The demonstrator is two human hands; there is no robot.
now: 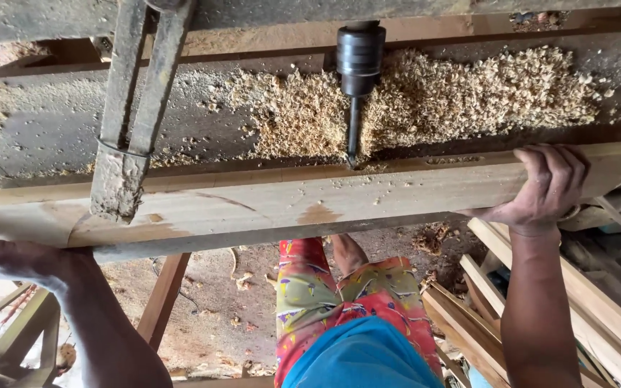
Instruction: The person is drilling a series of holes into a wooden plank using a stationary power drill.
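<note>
Across the machine bed, long wooden plank on edge, beneath drill bit and chuck. Likely heavy, stiff, rough-sawn, not slippery; best held near both ends. Right hand curled over top edge, gripping plank; left hand at far end, grip unclear. Wood shavings heaped behind; lever bar crossing plank's left part; stacked timber at right.

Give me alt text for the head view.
A drill bit meets a long wooden plank on a machine table strewn with wood shavings. The right hand grips the plank; the left hand supports its other end.
</note>
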